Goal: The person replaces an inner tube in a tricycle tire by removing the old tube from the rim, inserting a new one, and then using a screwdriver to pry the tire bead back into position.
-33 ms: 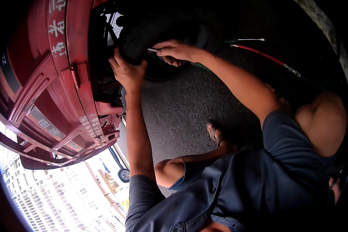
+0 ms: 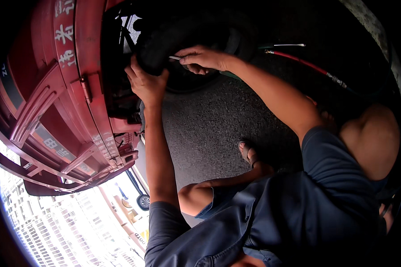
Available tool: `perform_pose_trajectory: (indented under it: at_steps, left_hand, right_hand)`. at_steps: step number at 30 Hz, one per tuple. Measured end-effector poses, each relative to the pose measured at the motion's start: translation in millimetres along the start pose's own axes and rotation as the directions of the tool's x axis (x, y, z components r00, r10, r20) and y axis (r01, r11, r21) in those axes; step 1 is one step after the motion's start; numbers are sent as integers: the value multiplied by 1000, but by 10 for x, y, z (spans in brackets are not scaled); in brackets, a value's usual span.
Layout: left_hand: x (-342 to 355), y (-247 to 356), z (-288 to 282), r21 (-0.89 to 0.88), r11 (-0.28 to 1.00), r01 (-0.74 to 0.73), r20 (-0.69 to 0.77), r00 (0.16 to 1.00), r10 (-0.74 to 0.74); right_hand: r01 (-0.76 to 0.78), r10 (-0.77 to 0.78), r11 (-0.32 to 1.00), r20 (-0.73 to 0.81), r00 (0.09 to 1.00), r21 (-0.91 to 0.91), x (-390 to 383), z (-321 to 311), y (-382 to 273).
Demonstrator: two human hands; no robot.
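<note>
A dark tyre (image 2: 158,46) stands in deep shadow at the top middle, beside a red truck body. My left hand (image 2: 148,85) rests against the near-left edge of its tread, thumb and fingers spread wide. Farther right, my right hand (image 2: 201,58) is closed on a thin, light metal rod (image 2: 174,57) whose tip points left across the tyre. The exact kind of rod cannot be made out. Below the rod, the curled fingers of that hand hang at the tyre's dark inner side, where shadow hides the detail.
The red truck body (image 2: 87,49) with hinged panels fills the left. A red air hose (image 2: 300,61) with metal fittings lies on the right, near a thin pale rod (image 2: 289,45). Dark asphalt (image 2: 200,129) spreads below the hands. My sandalled foot (image 2: 248,152) stands on it.
</note>
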State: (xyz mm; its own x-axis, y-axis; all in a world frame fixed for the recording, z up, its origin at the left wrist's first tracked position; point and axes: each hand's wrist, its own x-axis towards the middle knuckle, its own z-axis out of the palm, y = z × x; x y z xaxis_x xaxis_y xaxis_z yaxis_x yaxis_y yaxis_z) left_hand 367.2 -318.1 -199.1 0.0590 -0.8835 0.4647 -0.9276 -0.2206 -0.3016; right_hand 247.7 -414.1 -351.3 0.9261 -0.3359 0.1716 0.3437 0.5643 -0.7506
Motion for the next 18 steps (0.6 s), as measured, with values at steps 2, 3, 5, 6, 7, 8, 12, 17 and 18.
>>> perform_pose_trajectory:
  at_steps: [2, 3, 5, 6, 7, 8, 12, 17, 18]
  left_hand:
    - [7, 6, -13, 1, 1000, 14, 18, 1000, -14]
    - [13, 2, -18, -1, 1000, 6, 14, 1000, -6]
    - [13, -12, -22, -4, 1000, -9, 9, 1000, 9]
    - [9, -13, -21, -4, 1000, -6, 20, 1000, 6]
    - [9, -12, -23, -5, 1000, -2, 31, 1000, 2]
    - [8, -14, -39, -2, 1000, 0, 43, 999, 0]
    - [-4, 8, -25, 28, 1000, -10, 46, 999, 8]
    - [28, 33, -6, 33, 999, -5, 52, 999, 4]
    - [19, 21, -19, 35, 999, -7, 56, 998, 5]
  right_hand:
    - [52, -49, 997, 50, 998, -50, 53, -94, 42]
    - [79, -73, 994, 77, 994, -74, 65, -121, 64]
    - [99, -94, 990, 55, 994, -99, 80, -118, 104]
    - [108, -103, 988, 45, 994, -110, 81, -106, 114]
    - [106, -100, 988, 51, 994, -115, 79, -114, 125]
    - [105, -99, 987, 58, 993, -118, 88, -129, 139]
    - [112, -74, 941, 131, 989, -320, 123, -157, 248]
    - [128, -114, 932, 61, 992, -339, 167, -78, 243]
    - [156, -140, 913, 70, 988, -378, 180, -72, 243]
